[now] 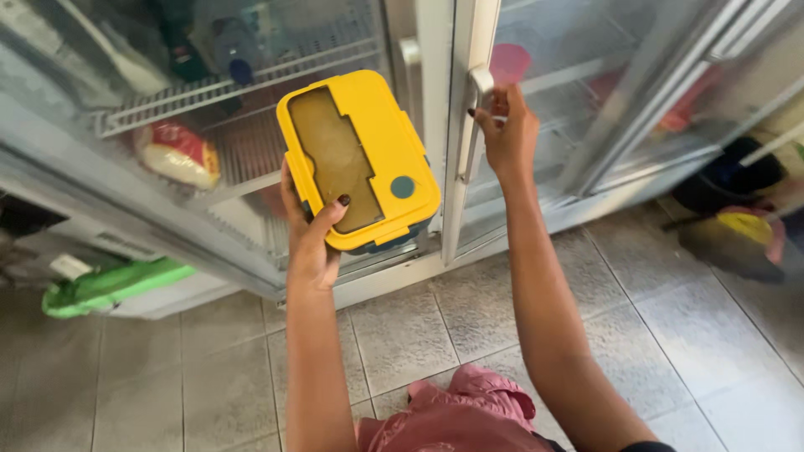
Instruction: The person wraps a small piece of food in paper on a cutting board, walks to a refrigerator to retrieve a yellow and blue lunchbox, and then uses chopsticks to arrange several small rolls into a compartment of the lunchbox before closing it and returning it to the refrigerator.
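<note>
left hand (311, 238): gripping the yellow lunch box (358, 159) from its near lower edge, thumb lying over the lid, fingers going under the base; carrying it flat so the lid is staying level.
lunch box: sitting up in the air in front of the glass-door fridge (251, 109), lid closed, clear window and a small round teal plug facing up; not touching the fridge.
right hand (505, 134): fingers closing around the white door handle (477, 109), arm reaching up and out; the box is occupying the other hand, so this one is working the door.
door edge: right door's white frame (461, 167) is running just beside the box's right side; tight gap there.
inside: wire shelf (234, 79) behind the left glass, red-and-white packet (177, 152) lying below it; pink cup (509, 63) showing behind the right glass.
floor: grey tiles (670, 335) below the doors, a green bag (109, 285) far left, dark bowls and clutter (737, 209) far right.
room: open space lying below and behind the box; clutter sitting well apart from both arms.
</note>
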